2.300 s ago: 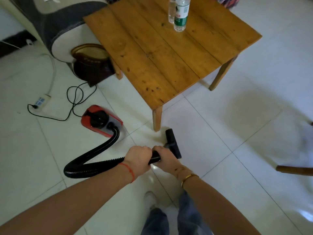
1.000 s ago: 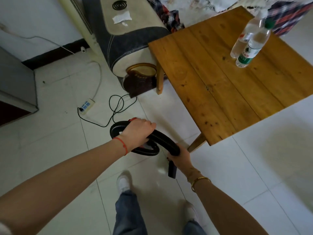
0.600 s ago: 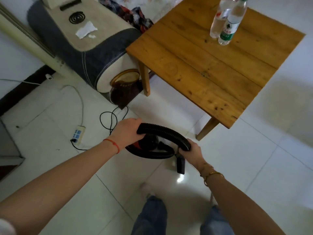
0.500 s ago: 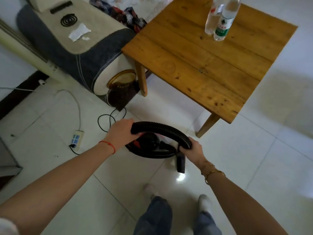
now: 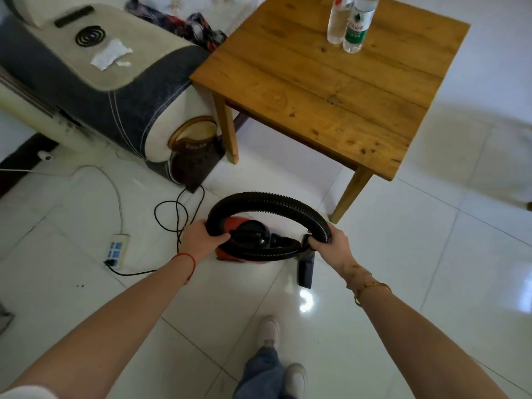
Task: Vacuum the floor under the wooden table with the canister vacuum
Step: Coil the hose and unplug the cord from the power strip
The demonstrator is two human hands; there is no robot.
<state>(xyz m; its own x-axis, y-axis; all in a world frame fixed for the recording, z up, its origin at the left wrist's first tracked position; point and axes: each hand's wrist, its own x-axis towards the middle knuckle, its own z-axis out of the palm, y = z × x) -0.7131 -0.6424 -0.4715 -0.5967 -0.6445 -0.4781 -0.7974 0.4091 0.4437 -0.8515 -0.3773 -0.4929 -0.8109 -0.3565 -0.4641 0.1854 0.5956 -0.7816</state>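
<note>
While two clear plastic bottles (image 5: 349, 23) stand on the one square wooden table (image 5: 325, 82), both arms reach forward. Left hand (image 5: 201, 239) and right hand (image 5: 331, 244) each curl around opposite ends of the arched black ribbed hose (image 5: 267, 201). Between the grips sits the red canister vacuum (image 5: 244, 240), its black nozzle (image 5: 305, 269) hanging below the right grip.

A home living room, judging by the glossy white floor tiles (image 5: 417, 254) and the padded sofa armrest (image 5: 121, 90) in grey and beige right beside a plain wooden table (image 5: 331, 90). Two water bottles (image 5: 352, 24) standing on the tabletop, crumpled paper (image 5: 110, 54) left on the armrest, patterned cloth (image 5: 184, 23) heaped behind. A power strip (image 5: 117, 250) lying on the tiles with a black cord (image 5: 172, 214) looping toward a red canister vacuum (image 5: 244, 246).
</note>
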